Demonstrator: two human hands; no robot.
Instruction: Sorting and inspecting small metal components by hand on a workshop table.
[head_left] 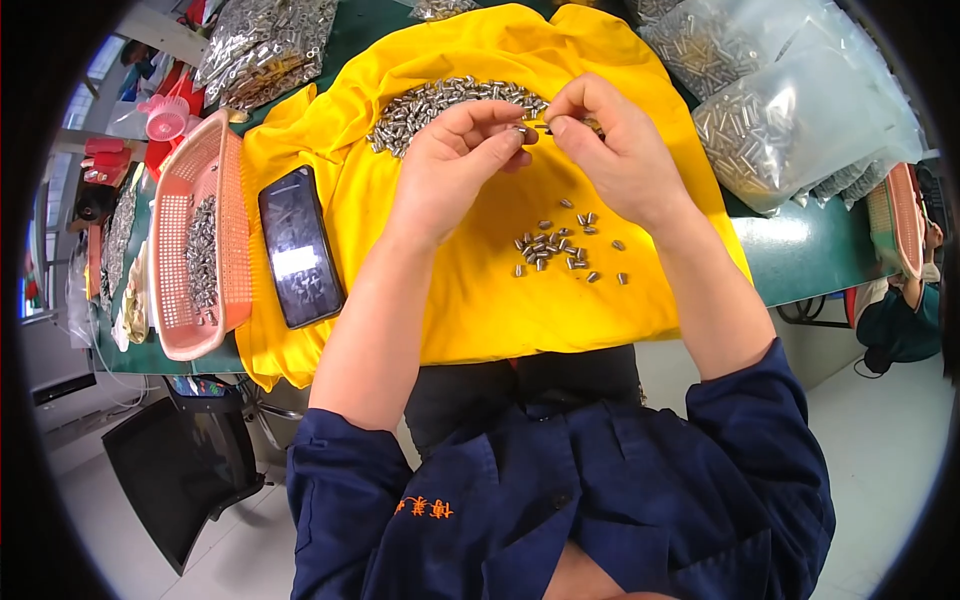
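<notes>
My left hand (452,160) pinches a small silvery metal cylinder (519,129) between thumb and forefinger, above a yellow cloth (480,310). Facing it, my right hand (625,150) is closed on a thin dark pin (541,126), whose tip points at the cylinder; whether the two touch is too small to tell. Just beyond my hands lies a large heap of similar metal cylinders (425,108). A smaller scatter of metal cylinders (548,246) rests on the cloth between my forearms.
Left of the cloth stands a pink basket (240,230) holding metal parts, with a black phone (300,245) beside it. Bags of metal parts (765,125) sit at the right on the green table (800,250); another bag (265,50) is far left. A person (900,320) is at the right edge.
</notes>
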